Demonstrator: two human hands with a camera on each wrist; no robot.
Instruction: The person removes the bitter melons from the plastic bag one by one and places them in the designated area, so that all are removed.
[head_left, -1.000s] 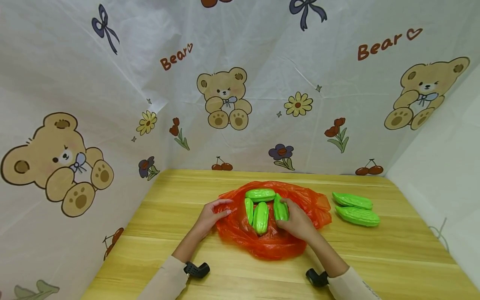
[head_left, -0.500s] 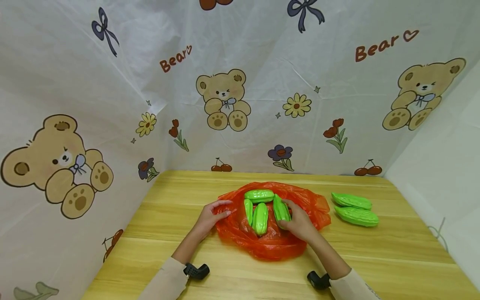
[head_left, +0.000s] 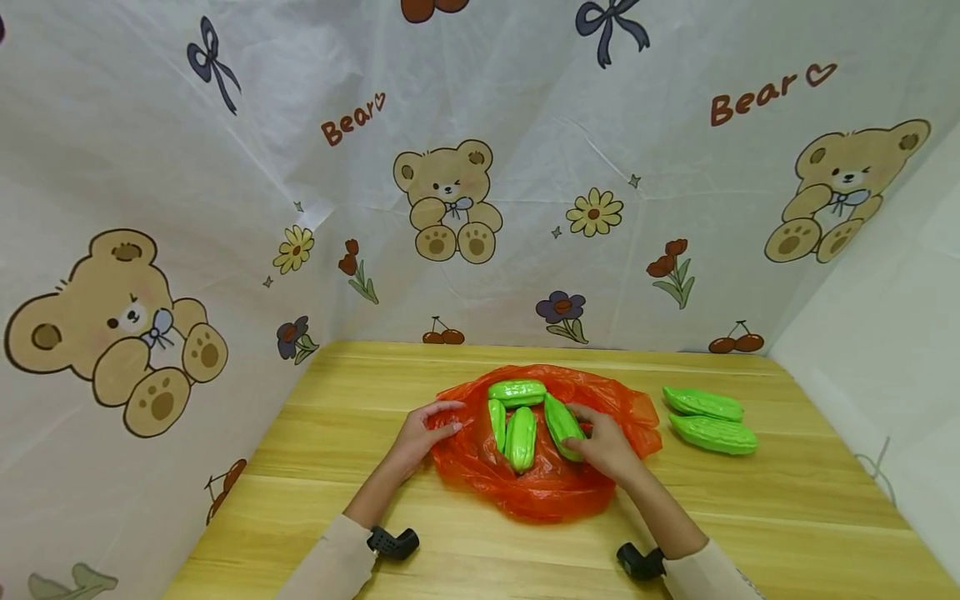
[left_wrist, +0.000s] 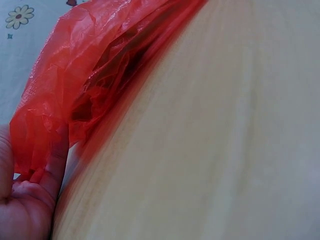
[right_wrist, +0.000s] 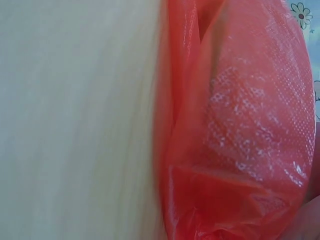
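A red plastic bag (head_left: 525,497) lies spread with its mouth open on the wooden table, several bright green ridged bitter melons inside. My left hand (head_left: 417,435) holds the bag's left side; in the left wrist view the red film (left_wrist: 50,100) runs between thumb and finger. At the right inside the bag, my right hand (head_left: 609,450) grips one bitter melon (head_left: 558,421) by its near end, thumb on top. That melon slants, its far end close to the crosswise melon (head_left: 517,392). An upright melon (head_left: 521,440) lies left of it. In the right wrist view the bag wall hides most of this hand.
Two more bitter melons (head_left: 712,435) lie side by side on the table (head_left: 795,517), right of the bag. A bear-printed cloth (head_left: 525,283) hangs along the back and left. At the right edge hangs a thin cord (head_left: 881,471).
My right hand has shifted slightly right and toward me, swinging the near end of its bitter melon the same way, so it slants more. The left hand stays put on the bag.
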